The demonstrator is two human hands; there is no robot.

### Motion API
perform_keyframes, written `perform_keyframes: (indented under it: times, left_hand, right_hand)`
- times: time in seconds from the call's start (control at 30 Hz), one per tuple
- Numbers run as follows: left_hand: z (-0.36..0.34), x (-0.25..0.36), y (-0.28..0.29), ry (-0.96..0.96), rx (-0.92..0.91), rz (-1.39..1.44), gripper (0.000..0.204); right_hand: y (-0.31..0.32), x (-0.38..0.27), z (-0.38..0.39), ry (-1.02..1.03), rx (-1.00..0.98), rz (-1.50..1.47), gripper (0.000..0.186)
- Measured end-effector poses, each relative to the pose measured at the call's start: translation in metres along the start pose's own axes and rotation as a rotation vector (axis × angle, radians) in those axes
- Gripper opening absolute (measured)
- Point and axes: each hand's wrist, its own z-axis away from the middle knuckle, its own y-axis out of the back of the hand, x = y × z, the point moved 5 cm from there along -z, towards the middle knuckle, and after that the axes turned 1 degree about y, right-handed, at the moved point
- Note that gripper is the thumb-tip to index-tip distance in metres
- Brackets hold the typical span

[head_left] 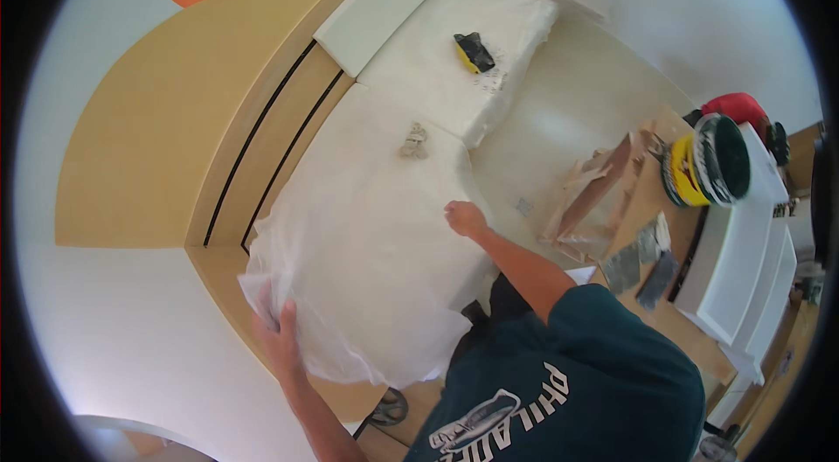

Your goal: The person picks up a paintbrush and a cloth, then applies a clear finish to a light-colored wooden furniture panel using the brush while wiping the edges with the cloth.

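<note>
1. Painted wall [175, 112] backs a wooden bench [278, 147] under a plastic sheet [376, 226].
2. Left hand [280, 340] touches the sheet's edge, grip unclear; right hand [466, 219] curls closed above it.
3. Apparently spreading the sheet; next calls for smoothing its loose edge.

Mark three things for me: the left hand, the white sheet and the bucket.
Left hand [280, 340]: head view, middle of the hand.
White sheet [376, 226]: head view, its broad upper surface.
Bucket [687, 172]: head view, its yellow outer wall.
</note>
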Motion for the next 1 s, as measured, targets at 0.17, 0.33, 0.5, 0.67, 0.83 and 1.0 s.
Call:
perform_keyframes:
  times: [0.17,0.33,0.5,0.67,0.83,1.0]
  left_hand:
    - [0.005,-0.017,0.010,-0.003,0.179,-0.152,0.054]
    - [-0.001,-0.004,0.001,0.023,0.322,-1.293,0.042]
    - [0.013,-0.012,0.016,0.182,0.561,-1.271,0.044]
    - [0.037,-0.019,0.058,0.545,0.012,-2.812,0.039]
    - [0.053,-0.017,0.098,0.530,-0.047,-2.807,0.029]
    - [0.051,-0.022,0.074,0.447,-0.026,-3.054,0.025]
  right_hand:
    - [-0.038,0.061,-0.152,-0.133,-0.071,0.230,0.026]
    - [-0.078,0.070,-0.283,0.120,-0.067,0.353,0.046]
    - [-0.106,0.039,-0.362,0.314,0.062,0.373,0.053]
    - [-0.111,0.046,-0.379,0.337,-0.059,0.473,0.043]
    - [-0.047,0.089,-0.353,0.265,0.452,-0.750,0.026]
    - [-0.005,0.101,-0.428,0.009,0.325,-1.375,0.028]
